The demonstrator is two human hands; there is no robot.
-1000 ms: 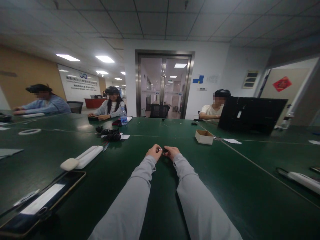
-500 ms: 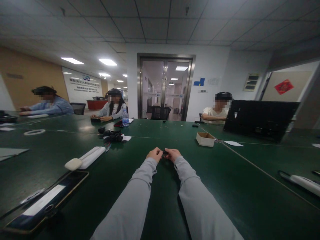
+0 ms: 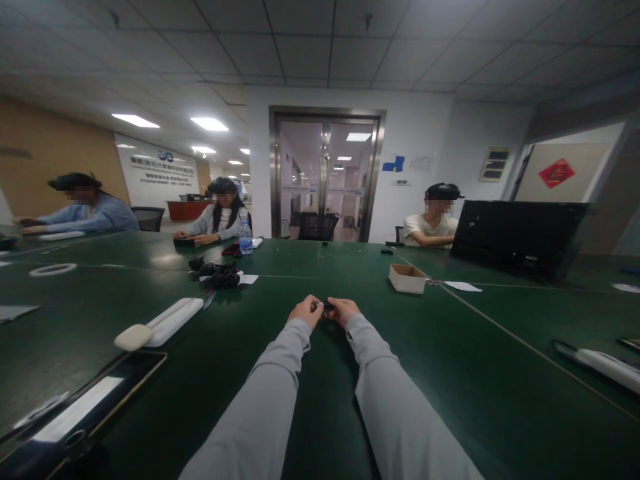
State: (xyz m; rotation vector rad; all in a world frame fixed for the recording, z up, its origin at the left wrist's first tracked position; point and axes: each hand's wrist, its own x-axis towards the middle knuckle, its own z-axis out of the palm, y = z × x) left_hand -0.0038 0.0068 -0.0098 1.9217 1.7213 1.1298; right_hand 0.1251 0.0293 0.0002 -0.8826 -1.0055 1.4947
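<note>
Both of my hands meet just above the green table (image 3: pixel 280 333), straight ahead, at the end of outstretched grey sleeves. My right hand (image 3: pixel 345 310) pinches a small dark object (image 3: pixel 328 307), too small to name. My left hand (image 3: pixel 305 311) is closed at its near side, fingertips pressed together, with a tiny silvery glint between the two hands. Whether the glint belongs to the dark object or is a separate piece, I cannot tell.
An open cardboard box (image 3: pixel 407 280) stands ahead to the right, near a black monitor (image 3: pixel 520 240). Left lie black gear (image 3: pixel 215 272), a white bar-shaped device (image 3: pixel 175 321) and a phone-like slab (image 3: pixel 85 413). A water bottle (image 3: pixel 245 238) stands farther back. Several people sit across the table.
The view has turned slightly right, so surroundings shift left. My hands stay together in nearly the same pose, and the silvery glint between them shows more clearly.
</note>
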